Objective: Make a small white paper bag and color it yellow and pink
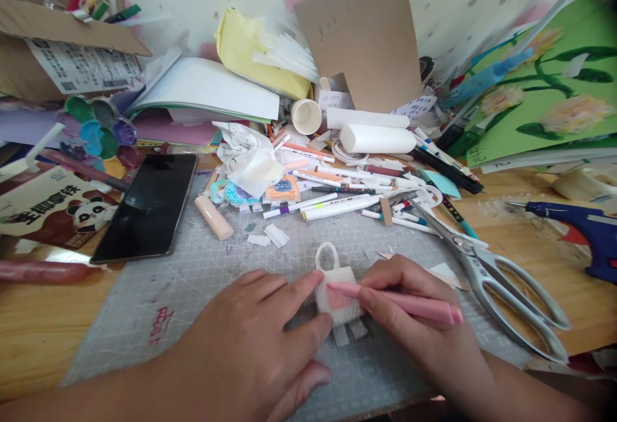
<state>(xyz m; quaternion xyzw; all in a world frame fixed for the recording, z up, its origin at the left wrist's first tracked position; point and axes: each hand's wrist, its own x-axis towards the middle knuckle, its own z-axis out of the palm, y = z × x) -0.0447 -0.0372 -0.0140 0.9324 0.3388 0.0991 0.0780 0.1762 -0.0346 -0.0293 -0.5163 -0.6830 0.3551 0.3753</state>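
A small white textured piece (344,316) with a white loop (328,254) at its top lies on the grey cutting mat (144,300). Its middle carries a pink patch (339,300). My left hand (250,332) rests beside it, fingers apart, with fingertips touching its left edge. Between the thumb and fingers of my right hand (414,319) is a pink marker (414,305), its tip on the upper part of the pink patch. Small pale strips (357,328) show just below the white piece.
Silver scissors (496,287) lie right of my right hand, with a blue glue gun (569,213) beyond. A black phone (152,207) is at the left. Markers (337,207), paper scraps (276,236) and a paper cup (306,117) crowd the back.
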